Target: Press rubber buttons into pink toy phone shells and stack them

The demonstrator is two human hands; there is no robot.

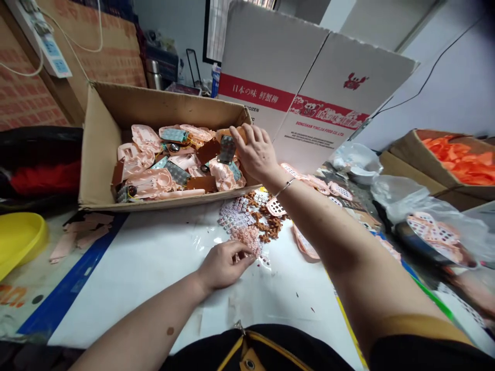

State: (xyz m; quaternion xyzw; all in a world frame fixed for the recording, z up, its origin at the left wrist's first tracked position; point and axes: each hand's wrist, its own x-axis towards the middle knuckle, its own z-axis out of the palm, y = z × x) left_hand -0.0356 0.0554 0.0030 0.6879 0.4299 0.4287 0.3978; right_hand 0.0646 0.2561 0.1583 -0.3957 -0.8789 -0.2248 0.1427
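Observation:
My right hand [255, 152] reaches over the near right corner of an open cardboard box [98, 154]. Its fingers are closed on a small grey circuit-board piece [227, 149]. The box holds several pink plastic shells, brown boards and grey keypads [170, 170]. My left hand [226, 263] rests on the white table sheet [154, 268]. Its fingertips pinch at a heap of small pink pieces [249, 239]. Just beyond lie white button pads [235, 216] and brown bits [270, 226].
A yellow bowl [17, 239] sits at the left edge. A large white carton [309, 98] stands behind the box. At the right are a box of orange parts [460, 159] and clear bags with pink-white pads [433, 226]. More pink pads [328, 188] lie past my right wrist.

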